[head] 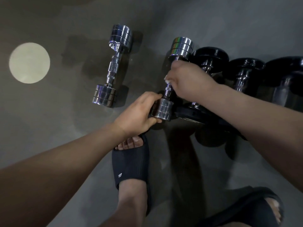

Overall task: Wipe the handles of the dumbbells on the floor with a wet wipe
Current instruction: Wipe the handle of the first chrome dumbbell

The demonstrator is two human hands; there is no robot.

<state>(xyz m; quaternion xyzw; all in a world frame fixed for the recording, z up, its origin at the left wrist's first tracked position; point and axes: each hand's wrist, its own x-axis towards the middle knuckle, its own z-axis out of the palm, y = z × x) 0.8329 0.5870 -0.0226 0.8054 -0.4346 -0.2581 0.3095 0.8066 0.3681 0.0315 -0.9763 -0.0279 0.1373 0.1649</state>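
From the head view we counted two chrome dumbbells and three black ones on a grey floor [65,120]. The spare dumbbell [113,66] lay apart to the left, near a round light spot [29,63]. The black dumbbells [246,74] crowded just right of the held dumbbell [180,46], partly hidden by the right forearm. The left hand [139,112] gripped its near head, fingers curled around it. The right hand [188,82] wrapped round the handle, a wipe [167,79] showing at the fingers. Two dark slides [131,164] stood below.
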